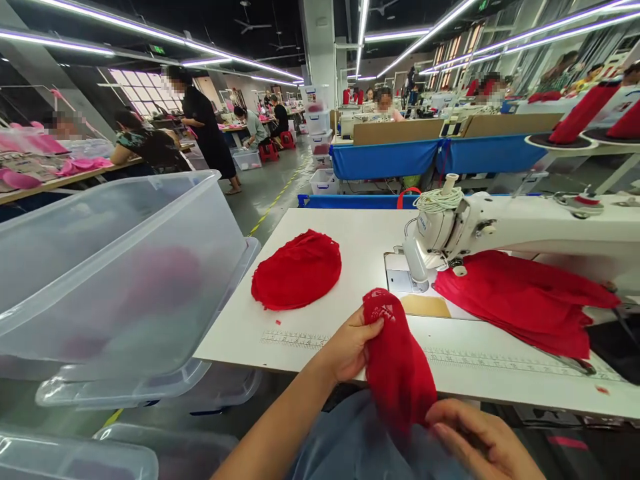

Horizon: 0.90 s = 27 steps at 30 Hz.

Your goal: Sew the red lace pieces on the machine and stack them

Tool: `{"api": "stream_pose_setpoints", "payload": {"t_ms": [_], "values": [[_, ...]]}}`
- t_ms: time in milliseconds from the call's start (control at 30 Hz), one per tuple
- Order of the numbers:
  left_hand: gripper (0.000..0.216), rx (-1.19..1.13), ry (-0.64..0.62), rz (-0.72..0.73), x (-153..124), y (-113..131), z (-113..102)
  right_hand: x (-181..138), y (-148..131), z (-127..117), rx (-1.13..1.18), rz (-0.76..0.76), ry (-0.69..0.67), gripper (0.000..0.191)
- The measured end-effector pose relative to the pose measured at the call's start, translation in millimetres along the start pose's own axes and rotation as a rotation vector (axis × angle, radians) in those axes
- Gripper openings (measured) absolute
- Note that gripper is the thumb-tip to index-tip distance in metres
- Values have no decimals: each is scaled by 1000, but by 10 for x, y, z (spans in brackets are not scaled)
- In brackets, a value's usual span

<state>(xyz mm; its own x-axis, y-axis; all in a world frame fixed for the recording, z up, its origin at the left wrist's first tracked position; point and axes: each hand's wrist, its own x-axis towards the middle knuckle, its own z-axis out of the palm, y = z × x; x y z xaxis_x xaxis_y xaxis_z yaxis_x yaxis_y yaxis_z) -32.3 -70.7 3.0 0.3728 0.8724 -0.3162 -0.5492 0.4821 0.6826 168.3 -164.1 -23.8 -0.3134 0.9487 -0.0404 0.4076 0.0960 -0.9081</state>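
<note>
My left hand grips a red lace-trimmed fabric piece near its upper end, thumb on top. The piece hangs down over my lap at the table's front edge. My right hand is closed at its lower right edge, with the fingertips partly hidden. On the table to the left lies a rounded stack of red fabric. Another red fabric pile lies beneath the arm of the white sewing machine, beside the needle area.
A large translucent plastic bin stands against the table's left side, above other bins. Printed ruler marks run along the white tabletop. Red thread cones stand at the upper right. Several people sit or stand at other worktables beyond.
</note>
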Motion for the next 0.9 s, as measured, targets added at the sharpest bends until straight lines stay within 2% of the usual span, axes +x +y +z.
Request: {"api": "stream_pose_setpoints", "payload": {"t_ms": [33,67,100,133,167,233,300,333,400,433,500,567,633,667,733,767,900], "values": [[36,44,16,4,-33,-28,69,24,-22,47,7,-72,131,33],[40,106,14,15,-83,-55,154,61,-28,123,-12,-154,267,48],[45,182,-11,29,-148,-76,251,113,-21,214,-51,-250,372,72],[47,281,-66,57,-222,-87,347,175,-2,303,-123,-331,427,88],[50,412,-162,84,-295,-87,432,245,24,371,-181,-303,494,85],[54,700,-293,137,-389,-50,531,377,83,391,-187,-262,605,66],[49,963,-286,201,-352,14,507,465,120,235,-59,-243,621,52],[44,1070,-226,252,-276,46,457,486,125,108,54,-178,596,45],[39,1222,-60,362,-48,95,320,493,107,-169,377,147,559,40],[43,1279,4,394,79,110,252,487,89,-293,541,312,547,42],[51,1374,9,334,302,127,159,472,49,-475,781,521,547,47],[47,1456,-39,252,440,135,148,466,18,-564,892,558,598,49],[33,1449,-113,256,497,142,210,464,4,-599,947,549,660,51],[29,1375,-165,278,507,144,256,462,5,-611,973,539,682,52],[30,1105,-289,270,513,140,349,446,23,-646,1025,516,703,51],[29,948,-328,218,515,131,387,433,39,-673,1045,505,711,50],[24,471,-270,-48,546,43,458,359,124,-808,1020,503,746,46]]}}
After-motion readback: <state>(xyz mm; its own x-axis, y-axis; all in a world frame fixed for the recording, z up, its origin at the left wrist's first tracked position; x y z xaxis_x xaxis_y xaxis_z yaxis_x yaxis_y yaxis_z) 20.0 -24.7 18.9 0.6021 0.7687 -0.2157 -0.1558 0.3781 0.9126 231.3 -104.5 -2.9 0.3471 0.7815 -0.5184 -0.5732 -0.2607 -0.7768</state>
